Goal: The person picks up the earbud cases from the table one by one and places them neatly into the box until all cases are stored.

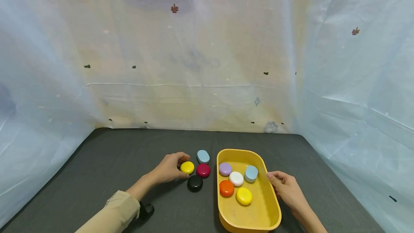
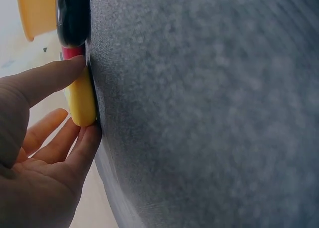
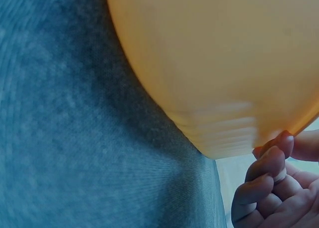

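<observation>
While L hand [image 1: 170,168] is pinching yellow pc [image 1: 187,167] on table [image 1: 174,209] beside red pc [image 1: 203,170], R hand [image 1: 287,189] is gripping tray [image 1: 247,216] edge, w/ light, even pressure prob. working best near black pc [image 1: 195,183].

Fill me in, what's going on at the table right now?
A person is working with both hands at a dark table. The left grip pinches a yellow piece, while the right grip holds the edge of a yellow tray. Near the pinched piece, outside the tray, lie a red piece, a black piece and a light blue piece. Five pieces are inside: purple, white, orange, another light blue and another yellow.
</observation>
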The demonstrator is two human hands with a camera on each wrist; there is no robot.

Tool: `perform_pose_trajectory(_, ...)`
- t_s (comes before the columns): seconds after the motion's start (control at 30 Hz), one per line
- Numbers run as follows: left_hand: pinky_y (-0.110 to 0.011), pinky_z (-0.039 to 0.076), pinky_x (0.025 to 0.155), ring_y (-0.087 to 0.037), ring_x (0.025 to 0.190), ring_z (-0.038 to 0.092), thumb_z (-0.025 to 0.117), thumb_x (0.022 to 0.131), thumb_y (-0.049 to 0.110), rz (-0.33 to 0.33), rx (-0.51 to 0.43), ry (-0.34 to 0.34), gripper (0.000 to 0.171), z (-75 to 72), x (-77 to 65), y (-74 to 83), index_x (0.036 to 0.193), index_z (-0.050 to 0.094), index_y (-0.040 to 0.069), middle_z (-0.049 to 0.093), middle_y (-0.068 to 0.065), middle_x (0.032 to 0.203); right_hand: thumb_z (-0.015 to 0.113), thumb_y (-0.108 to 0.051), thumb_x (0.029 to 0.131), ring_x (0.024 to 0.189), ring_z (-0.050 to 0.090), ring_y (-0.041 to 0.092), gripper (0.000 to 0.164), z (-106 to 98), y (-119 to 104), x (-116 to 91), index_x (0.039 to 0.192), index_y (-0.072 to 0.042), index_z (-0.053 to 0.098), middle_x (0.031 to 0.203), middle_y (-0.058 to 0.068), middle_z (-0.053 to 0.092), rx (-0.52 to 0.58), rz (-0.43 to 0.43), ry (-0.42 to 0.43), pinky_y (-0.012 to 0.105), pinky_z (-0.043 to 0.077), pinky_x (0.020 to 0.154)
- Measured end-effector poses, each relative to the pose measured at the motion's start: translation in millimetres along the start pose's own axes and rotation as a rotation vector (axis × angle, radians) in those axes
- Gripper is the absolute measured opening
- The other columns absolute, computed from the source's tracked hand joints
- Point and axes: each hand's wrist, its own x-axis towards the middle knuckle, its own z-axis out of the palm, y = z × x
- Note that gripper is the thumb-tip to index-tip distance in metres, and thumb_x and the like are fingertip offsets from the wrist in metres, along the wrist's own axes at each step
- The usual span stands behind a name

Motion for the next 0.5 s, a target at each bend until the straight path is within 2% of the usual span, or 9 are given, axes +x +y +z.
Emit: perform_pose_trajectory(0.5, -0.041, 0.053, 0.088, -0.024, 0.102, 0.062, 0.086, 0.076, 0.014, 0.021, 0.032, 0.005, 0.057, -0.3, 1.3, 0.8, 0.123, 0.061, -0.004, 0.064, -0.015, 0.119, 0.058, -0.021, 0.101, 0.058, 0.051, 0.020, 0.028, 0.6, -0.3, -0.7, 0.113, 0.002, 0.066, 0.063, 0.006, 0.051, 0.006, 0.002, -0.002, 0.028, 0.046, 0.050)
